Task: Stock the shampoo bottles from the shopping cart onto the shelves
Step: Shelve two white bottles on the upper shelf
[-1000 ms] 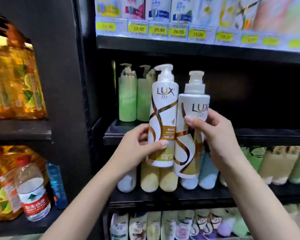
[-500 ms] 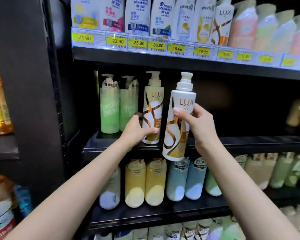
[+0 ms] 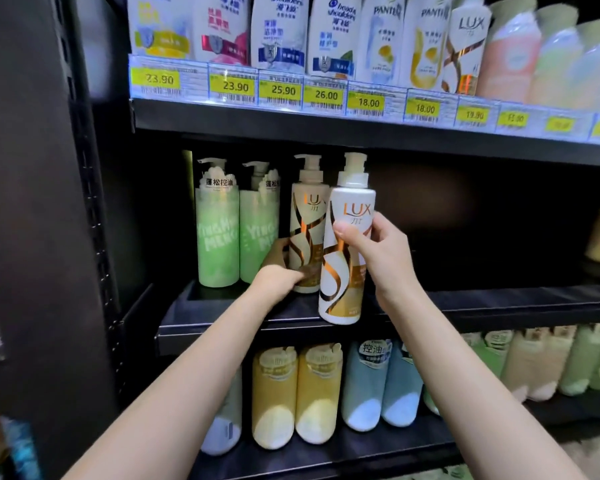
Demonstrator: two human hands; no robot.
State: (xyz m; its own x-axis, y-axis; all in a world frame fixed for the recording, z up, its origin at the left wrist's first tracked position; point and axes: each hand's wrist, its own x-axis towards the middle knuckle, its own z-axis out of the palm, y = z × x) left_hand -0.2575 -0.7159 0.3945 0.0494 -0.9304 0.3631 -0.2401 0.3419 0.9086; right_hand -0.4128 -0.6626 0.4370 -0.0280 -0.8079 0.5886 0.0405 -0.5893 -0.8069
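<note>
Right hand (image 3: 378, 251) wraps fingers round a white Lux bottle (image 3: 343, 258), upright w/ pump up, leaning slightly, at the middle shelf (image 3: 499, 303) edge. Left hand (image 3: 279, 268) grips 2nd Lux bottle (image 3: 307, 220) standing upright on the shelf, next to the green bottles (image 3: 219, 233).

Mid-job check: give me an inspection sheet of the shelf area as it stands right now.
Surface: black middle shelf, right part bare and dark.
Job's things: first LUX bottle upright on the shelf beside two green pump bottles; second LUX bottle tilted, its base at the shelf's front edge.
Clutter: nothing seen.
Grips: left hand curled round the first bottle; right hand holds the second.
Cables: nothing seen.
Surroundings: price tags above; yellow and blue bottles below.
</note>
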